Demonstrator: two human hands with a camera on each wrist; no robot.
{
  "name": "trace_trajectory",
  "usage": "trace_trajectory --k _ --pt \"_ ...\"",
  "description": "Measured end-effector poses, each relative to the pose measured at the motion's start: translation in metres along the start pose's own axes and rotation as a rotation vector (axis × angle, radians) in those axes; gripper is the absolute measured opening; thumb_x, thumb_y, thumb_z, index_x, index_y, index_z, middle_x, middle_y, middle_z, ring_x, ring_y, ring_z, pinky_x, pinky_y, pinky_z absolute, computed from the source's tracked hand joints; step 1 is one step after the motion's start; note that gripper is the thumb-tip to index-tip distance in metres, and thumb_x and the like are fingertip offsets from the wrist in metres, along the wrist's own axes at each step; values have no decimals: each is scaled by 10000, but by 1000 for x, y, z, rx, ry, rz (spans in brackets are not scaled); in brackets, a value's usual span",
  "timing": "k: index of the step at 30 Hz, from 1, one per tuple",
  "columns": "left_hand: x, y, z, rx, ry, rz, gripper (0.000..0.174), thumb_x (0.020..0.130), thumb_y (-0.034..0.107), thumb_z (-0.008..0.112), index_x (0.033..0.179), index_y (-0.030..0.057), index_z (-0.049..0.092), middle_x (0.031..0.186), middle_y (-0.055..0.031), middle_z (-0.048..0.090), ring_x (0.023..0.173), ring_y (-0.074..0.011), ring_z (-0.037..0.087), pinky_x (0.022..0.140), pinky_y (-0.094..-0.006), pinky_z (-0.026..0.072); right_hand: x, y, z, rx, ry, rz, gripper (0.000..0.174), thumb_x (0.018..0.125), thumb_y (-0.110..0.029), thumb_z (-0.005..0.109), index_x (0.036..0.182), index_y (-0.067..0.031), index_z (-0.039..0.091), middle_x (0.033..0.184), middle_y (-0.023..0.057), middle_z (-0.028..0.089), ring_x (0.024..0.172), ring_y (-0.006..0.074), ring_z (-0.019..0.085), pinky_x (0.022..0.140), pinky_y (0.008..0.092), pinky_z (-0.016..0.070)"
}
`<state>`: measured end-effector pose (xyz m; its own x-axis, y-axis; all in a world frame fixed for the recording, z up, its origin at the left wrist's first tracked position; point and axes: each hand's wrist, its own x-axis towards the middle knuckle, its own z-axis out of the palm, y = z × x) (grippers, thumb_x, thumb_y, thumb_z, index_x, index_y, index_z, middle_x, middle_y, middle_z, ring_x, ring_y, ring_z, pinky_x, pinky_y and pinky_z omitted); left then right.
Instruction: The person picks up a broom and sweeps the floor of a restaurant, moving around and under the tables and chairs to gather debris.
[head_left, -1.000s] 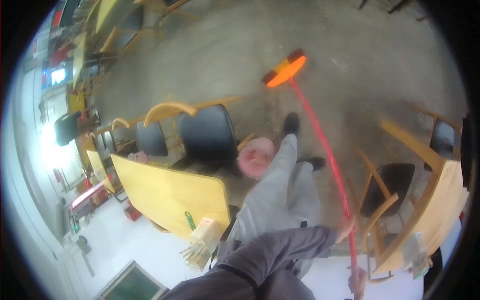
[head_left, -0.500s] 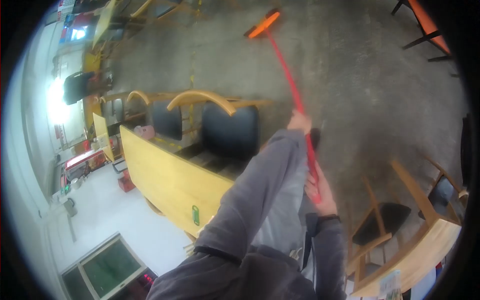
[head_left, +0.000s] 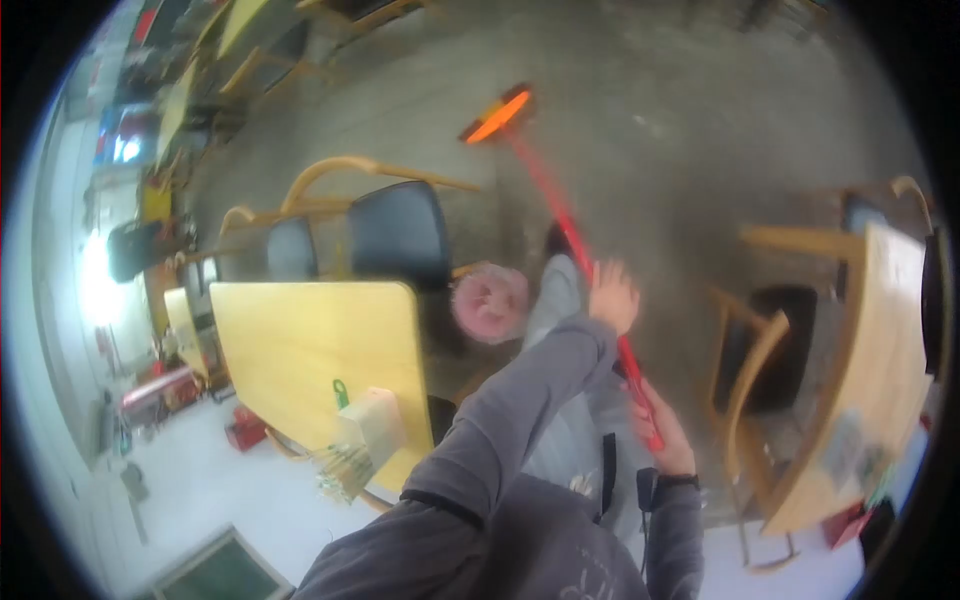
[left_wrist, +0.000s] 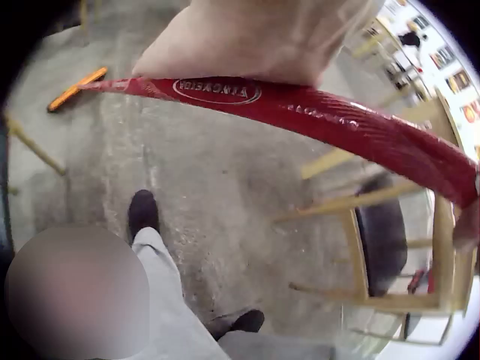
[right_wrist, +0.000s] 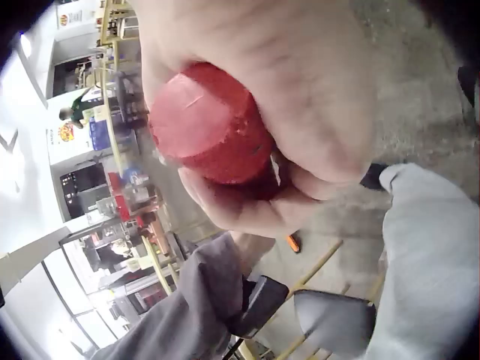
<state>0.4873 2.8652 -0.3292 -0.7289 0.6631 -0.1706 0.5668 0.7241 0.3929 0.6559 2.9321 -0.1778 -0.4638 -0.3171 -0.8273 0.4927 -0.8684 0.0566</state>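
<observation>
A broom with an orange head point(head_left: 497, 118) and a long red handle point(head_left: 550, 185) slants across the head view, its dark and yellow bristles down at the floor. My left hand point(head_left: 613, 297) lies over the handle partway up, fingers fairly straight, back of the hand up. In the left wrist view the labelled handle point(left_wrist: 262, 105) runs under that hand, and no fingers curl over its visible side. My right hand point(head_left: 663, 430) grips the handle near its top end. The right wrist view shows curled fingers around the rounded red end cap point(right_wrist: 210, 124).
A pink bin point(head_left: 490, 302) stands on the floor by my legs. To the left are dark-seated chairs point(head_left: 400, 235) and a yellow table point(head_left: 320, 350). Another wooden table point(head_left: 890, 330) and a chair point(head_left: 780, 350) stand at the right. Concrete floor point(head_left: 690, 130) stretches ahead.
The broom head has swung forward, then partly back, ending further left in the head view. My left hand's fingers look straighter than before. The right hand keeps its grip near the handle's end.
</observation>
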Motion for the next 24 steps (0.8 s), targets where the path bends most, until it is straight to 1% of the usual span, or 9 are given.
trace_trajectory --k 3,6,10,12,15,18,21,23,24 --pt "-83 89 27 -69 -456 91 308 817 303 492 819 14 599 890 -143 608 858 -299 600 978 -455 342 -83 60 -74 -170 194 -33 369 944 -390 432 1085 -61 522 583 -37 438 385 37 364 338 185 281" --pt "-172 145 40 -156 -787 371 318 814 315 470 838 28 605 890 -180 602 786 -325 615 726 -461 479 -161 128 -125 -380 345 -65 356 937 -397 446 1029 -64 532 564 -10 475 372 75 425 328 216 326" --pt "-272 198 31 -165 -1157 724 456 830 408 449 686 32 665 675 -178 621 690 -355 616 662 -446 493 -251 240 -178 -345 445 9 362 939 -406 434 927 -60 538 512 -8 449 334 86 397 292 234 294" --pt "-318 207 42 -207 -1181 943 507 842 451 429 671 44 678 646 -166 622 661 -344 617 627 -440 490 -286 265 -158 -339 516 36 398 940 -423 421 912 -62 585 489 -43 412 347 60 345 297 223 246" --pt "-388 198 59 -303 -1151 908 461 823 422 459 657 45 667 646 -155 623 643 -319 620 607 -424 483 -297 330 -153 -413 616 -31 384 930 -436 447 890 -82 591 474 -67 388 355 36 302 302 203 222" --pt "-407 181 56 -301 -994 1267 392 795 376 495 625 62 657 622 -126 618 620 -296 618 593 -418 458 -285 358 -142 -512 644 -59 348 919 -417 485 872 -90 592 446 -76 362 339 31 292 304 201 227" --pt "-392 166 42 -299 -922 1128 333 769 333 522 594 76 641 599 -94 605 593 -274 605 574 -409 421 -270 353 -133 -436 610 -51 322 907 -404 520 855 -94 592 449 -79 354 336 28 285 305 204 216" --pt "-364 151 44 -339 -838 1036 330 775 327 517 587 86 642 591 -79 598 571 -263 591 569 -405 401 -250 343 -140 -297 564 -14 267 895 -328 565 1013 -91 599 484 -80 374 365 23 305 320 196 222" --pt "-343 143 45 -356 -794 993 329 778 324 515 583 91 642 586 -71 594 561 -258 584 566 -403 392 -227 324 -130 -433 515 -111 393 942 -406 423 842 -44 539 435 -18 400 295 88 359 268 239 269"
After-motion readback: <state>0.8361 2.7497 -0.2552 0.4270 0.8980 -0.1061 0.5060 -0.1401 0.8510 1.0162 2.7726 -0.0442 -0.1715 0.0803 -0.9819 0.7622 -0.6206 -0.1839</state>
